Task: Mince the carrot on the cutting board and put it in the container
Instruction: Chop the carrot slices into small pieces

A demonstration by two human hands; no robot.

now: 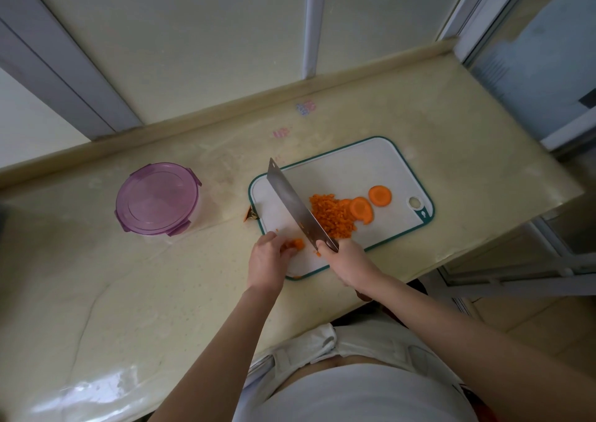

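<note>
Our right hand (pixel 346 260) grips the cleaver (pixel 298 207) by its handle. Our left hand (pixel 267 258), fingers curled, holds a carrot chunk (pixel 295 244) on the cutting board (pixel 358 167), beside the minced carrot pile (pixel 332 217).

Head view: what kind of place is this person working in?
Probably a home kitchen: a pale countertop, a cutting board holding minced carrot, a cleaver, and a purple-lidded food container.
</note>
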